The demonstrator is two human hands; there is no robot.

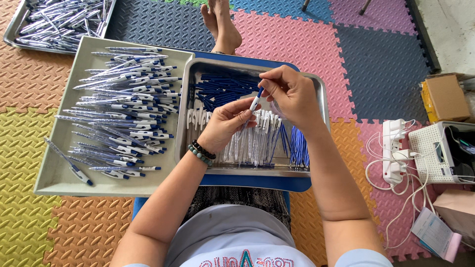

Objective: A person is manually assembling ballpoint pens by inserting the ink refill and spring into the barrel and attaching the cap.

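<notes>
A pen (255,103) is held over the steel tray (322,94), between the two hands. The left hand (225,123) is closed around the white barrel from below. The right hand (289,94) pinches the blue top end with the fingertips. The pen is tilted, with the blue end up and to the right.

To do this step well, the barrel should be kept quite still in the left hand, and the blue part should be lined up straight with it. A gentle, even push or twist is likely best, so nothing bends or slips. The work is best kept over the tray, so a dropped part is caught.

One pen is being held. In the steel tray, three heaps are seen: dark blue parts (222,89) at the far side, white barrels (257,141) in the near middle, and blue refills (298,148) at the near right. There are too many in each heap to count. On the grey tray (59,173) at the left, dozens of finished pens (123,109) are laid. A second pen-filled tray (15,34) is at the far left, on the foam floor mats (29,143). So three trays are counted. One bead bracelet (200,151) is worn on the left wrist.
</notes>
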